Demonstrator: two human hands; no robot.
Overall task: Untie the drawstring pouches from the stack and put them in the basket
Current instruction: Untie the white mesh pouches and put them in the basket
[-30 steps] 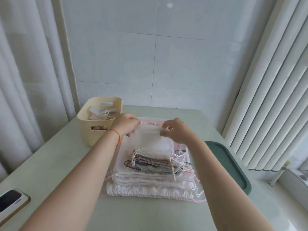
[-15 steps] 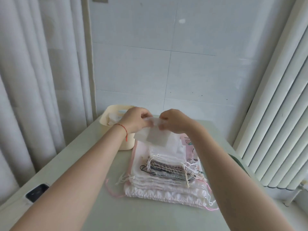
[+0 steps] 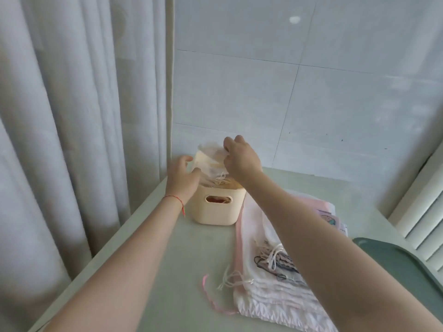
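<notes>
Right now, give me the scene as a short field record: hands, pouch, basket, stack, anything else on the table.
right hand: right hand pinches a sheer white pouch above the basket
left hand: left hand open at the basket's left rim, fingers by the pouch; contact unclear
basket: cream basket, handle slot facing the camera, pouches and cords already inside
stack: stack of pouches to the right of the basket, cords loose on top
table: pale green table
other: dark green tray at the right edge
</notes>
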